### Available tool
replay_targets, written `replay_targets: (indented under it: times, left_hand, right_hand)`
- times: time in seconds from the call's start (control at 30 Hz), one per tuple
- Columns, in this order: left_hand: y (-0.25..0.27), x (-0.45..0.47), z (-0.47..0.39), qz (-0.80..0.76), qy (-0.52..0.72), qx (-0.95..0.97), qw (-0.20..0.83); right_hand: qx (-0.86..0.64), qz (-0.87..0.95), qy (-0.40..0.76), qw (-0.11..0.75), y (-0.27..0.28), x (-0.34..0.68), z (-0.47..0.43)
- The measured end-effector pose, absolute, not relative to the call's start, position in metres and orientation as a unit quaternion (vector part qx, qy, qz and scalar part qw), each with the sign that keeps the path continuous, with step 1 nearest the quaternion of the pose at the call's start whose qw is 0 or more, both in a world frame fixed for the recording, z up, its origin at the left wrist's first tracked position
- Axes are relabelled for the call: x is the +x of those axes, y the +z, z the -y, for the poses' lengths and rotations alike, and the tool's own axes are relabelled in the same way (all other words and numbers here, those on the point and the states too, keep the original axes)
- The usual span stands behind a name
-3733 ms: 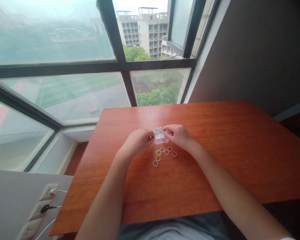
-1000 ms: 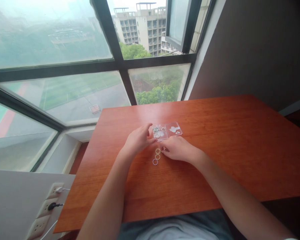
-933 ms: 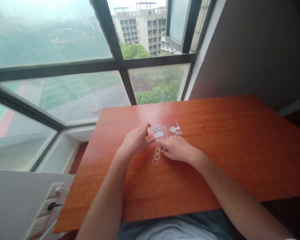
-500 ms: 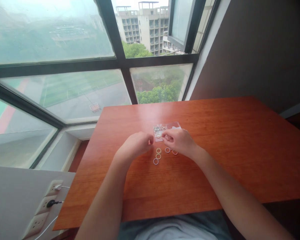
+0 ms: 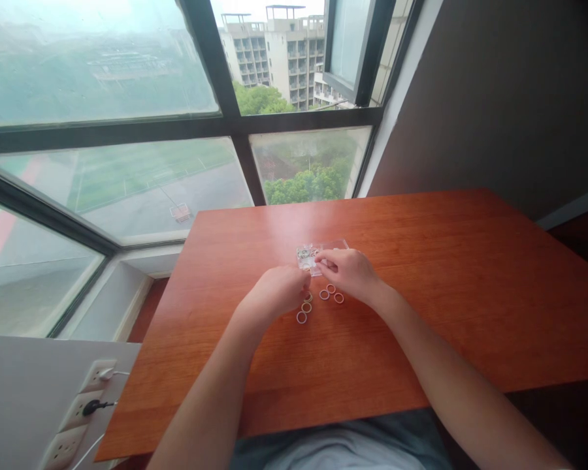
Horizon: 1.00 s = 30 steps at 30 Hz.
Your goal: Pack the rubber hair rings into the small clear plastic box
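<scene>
The clear plastic box point(image 5: 315, 273) lies on the table ahead of the person, between and just beyond the two hands, with small items in its compartments; its clear lid point(image 5: 342, 244) shows at the right, partly behind the right hand. Near the box's front edge lie loose rings in two sets: three pale pinkish rings point(image 5: 324, 299) toward the right hand, and a slanting row of yellowish and pale rings point(image 5: 306, 312) by the left.

The right hand point(image 5: 351, 269) reaches in from the right, its back turned up and outward, the wrist bent slightly, thumb and forefinger brought close together over the box's right part; whether anything is pinched between them I cannot tell. The left hand point(image 5: 285, 289) is held lower and nearer, knuckles up, wrist flexed, fingers curled down over the far end of the slanting row and covering part of its top ring; their tips are hidden, so I cannot tell whether they grasp it.

Both bare forearms slope inward from the lower corners across the reddish wooden table point(image 5: 372, 365), elbows spread wide. Farther out stand the dark-framed window point(image 5: 240, 124), the grey wall point(image 5: 500, 104) and, lower left, the wall sockets point(image 5: 73, 411)
</scene>
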<state>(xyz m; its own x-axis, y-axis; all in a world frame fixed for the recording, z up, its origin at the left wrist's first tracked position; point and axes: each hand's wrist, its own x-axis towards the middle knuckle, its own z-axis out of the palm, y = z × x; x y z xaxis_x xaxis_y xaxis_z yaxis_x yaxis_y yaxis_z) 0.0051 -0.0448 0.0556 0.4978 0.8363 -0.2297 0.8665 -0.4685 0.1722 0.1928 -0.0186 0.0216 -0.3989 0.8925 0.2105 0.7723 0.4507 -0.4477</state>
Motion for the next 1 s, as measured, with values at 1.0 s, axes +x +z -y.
replay_targets:
  times: [1.0]
  left_hand:
    - [0.045, -0.003, 0.026, -0.623, 0.121, 0.767, 0.092]
  right_hand:
    - [-0.409, 0.881, 0.177, 0.157, 0.025, 0.187, 0.030]
